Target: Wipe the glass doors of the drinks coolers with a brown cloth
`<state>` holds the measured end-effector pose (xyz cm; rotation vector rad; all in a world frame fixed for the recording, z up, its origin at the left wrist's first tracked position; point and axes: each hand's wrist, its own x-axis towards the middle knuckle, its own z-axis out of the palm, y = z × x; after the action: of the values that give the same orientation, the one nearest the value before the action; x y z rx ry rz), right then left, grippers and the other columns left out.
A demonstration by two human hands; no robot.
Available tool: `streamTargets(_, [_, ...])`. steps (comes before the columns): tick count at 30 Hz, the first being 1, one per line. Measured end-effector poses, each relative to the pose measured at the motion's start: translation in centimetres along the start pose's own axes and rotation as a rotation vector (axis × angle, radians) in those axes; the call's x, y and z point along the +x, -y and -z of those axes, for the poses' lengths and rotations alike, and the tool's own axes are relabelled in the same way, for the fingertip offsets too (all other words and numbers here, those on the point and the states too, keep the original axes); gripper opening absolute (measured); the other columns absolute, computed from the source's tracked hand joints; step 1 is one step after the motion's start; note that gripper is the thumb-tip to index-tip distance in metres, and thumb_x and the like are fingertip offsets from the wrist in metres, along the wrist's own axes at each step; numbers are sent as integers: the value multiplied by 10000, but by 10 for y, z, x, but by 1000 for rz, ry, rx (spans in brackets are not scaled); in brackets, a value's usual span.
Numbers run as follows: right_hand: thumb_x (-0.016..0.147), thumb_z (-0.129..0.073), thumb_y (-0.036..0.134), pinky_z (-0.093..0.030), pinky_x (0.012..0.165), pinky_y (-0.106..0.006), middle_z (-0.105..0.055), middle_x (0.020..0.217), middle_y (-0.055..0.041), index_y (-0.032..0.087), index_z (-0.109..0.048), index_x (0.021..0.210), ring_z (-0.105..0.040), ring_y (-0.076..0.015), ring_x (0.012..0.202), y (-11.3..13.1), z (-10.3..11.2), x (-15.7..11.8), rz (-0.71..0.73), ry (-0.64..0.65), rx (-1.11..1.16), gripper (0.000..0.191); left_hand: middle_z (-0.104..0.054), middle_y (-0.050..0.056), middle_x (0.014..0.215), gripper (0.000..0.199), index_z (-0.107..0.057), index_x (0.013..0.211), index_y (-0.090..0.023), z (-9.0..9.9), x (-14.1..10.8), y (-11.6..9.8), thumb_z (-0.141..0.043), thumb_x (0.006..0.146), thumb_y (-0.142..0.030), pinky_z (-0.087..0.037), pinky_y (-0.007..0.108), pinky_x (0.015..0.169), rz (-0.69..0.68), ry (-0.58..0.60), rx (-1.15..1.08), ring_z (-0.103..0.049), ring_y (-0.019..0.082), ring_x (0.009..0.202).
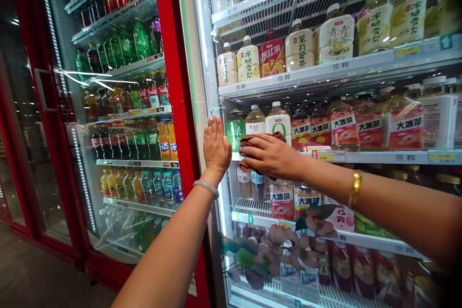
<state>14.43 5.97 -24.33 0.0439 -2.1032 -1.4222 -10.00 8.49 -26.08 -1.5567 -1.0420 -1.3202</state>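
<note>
Glass-doored fridge holds bottles; right hand grips brown cloth.

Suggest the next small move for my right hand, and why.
Perhaps slide the brown cloth rightward over the glass door: the right hand has it spread there, and the left hand is close on the other side.

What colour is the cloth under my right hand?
The cloth is brown; the head view shows it.

"大冰茶" runs across red-labelled bottles mid-shelf, "3.00" shows on the yellow price tag, "Qoo" on small bottles!
</note>
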Motion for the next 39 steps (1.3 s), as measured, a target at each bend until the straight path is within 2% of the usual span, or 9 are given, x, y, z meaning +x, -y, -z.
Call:
streamTargets(3, [991, -599, 305, -437, 1206, -512, -660, 1388, -41, 258, -680, 1249, -510, -246, 1356, -21, 16, -16, -120, -13, -12, 275, -235, 116, 1744, 671, -279, 1641, -100, 0, 1, 0, -296, 985, -242, -130, 496, 1354, -2, -5, -11, -130, 223, 1639])
streamTargets(8, [995, -564, 276, -372, 1258, -530, -625, 1439, -68, 236, -692, 1248, -491, -283, 1386, -25, 8, 8, -484, -85, -100, 286, -221, 102, 1748, 680, -280, 1646, -109, 1, 1, 0, -302, 979, -244, -101, 461, 1358, -3, -8, -21, -111, 210, 1641])
streamTargets(10, [1006, -548, 279, -375, 1254, -536, -629, 1437, -66, 244, -694, 1240, -492, -274, 1381, -15, 4, 10, -445, -84, -93, 277, -218, 119, 1747, 681, -272, 1646, -92, 1, 2, 0, -296, 985, -252, -106, 468, 1356, -5, 7, -13, -107, 216, 1641])
streamTargets(14, [1001, -586, 325, -443, 1197, -504, -664, 1380, -33, 271, -690, 1225, -520, -237, 1335, -15, 20, -20, -134, -7, -19, 252, -196, 144, 1746, 693, -273, 1644, -74, 3, 3, 0, -324, 977, -259, -86, 493, 1352, -13, 29, 12, -80, 234, 1642])
streamTargets(17, [997, -594, 331, -446, 1190, -508, -653, 1393, -54, 245, -680, 1255, -497, -258, 1362, -31, 34, -36, -195, -14, -42, 285, -218, 83, 1747, 688, -311, 1645, -173, 4, 3, -7, -374, 963, -240, -50, 506, 1351, -59, 94, 22, -99, 223, 1638])
streamTargets(23, [958, -617, 237, -321, 1287, -535, -630, 1419, -86, 236, -685, 1266, -447, -265, 1414, -28, 23, -13, -541, -118, -22, 316, -161, 93, 1756, 692, -216, 1670, -173, -8, 5, -63, -363, 998, -247, -42, 549, 1343, -110, 94, -46, -90, 245, 1638])
streamTargets(31, [987, -594, 319, -414, 1225, -505, -679, 1353, -47, 244, -687, 1244, -511, -229, 1334, -58, 62, -66, -198, -13, -5, 283, -166, 31, 1765, 656, -161, 1685, -213, -27, 37, -129, -270, 1040, -256, -19, 479, 1355, -75, -4, -164, -76, 183, 1641])
streamTargets(36, [981, -576, 300, -379, 1238, -525, -646, 1397, -78, 229, -685, 1255, -490, -275, 1353, -59, 56, -54, -508, -88, -128, 303, -217, 41, 1751, 626, -239, 1670, -212, -35, 36, -146, -308, 1055, -302, -2, 494, 1357, -30, 4, -128, -101, 200, 1641])
streamTargets(39, [986, -566, 298, -373, 1244, -532, -635, 1418, -74, 238, -673, 1282, -481, -272, 1360, -42, 51, -58, -554, -123, -132, 321, -223, 64, 1746, 620, -269, 1661, -199, -33, 34, -147, -338, 1056, -314, -29, 503, 1359, -35, 30, -124, -124, 223, 1639])
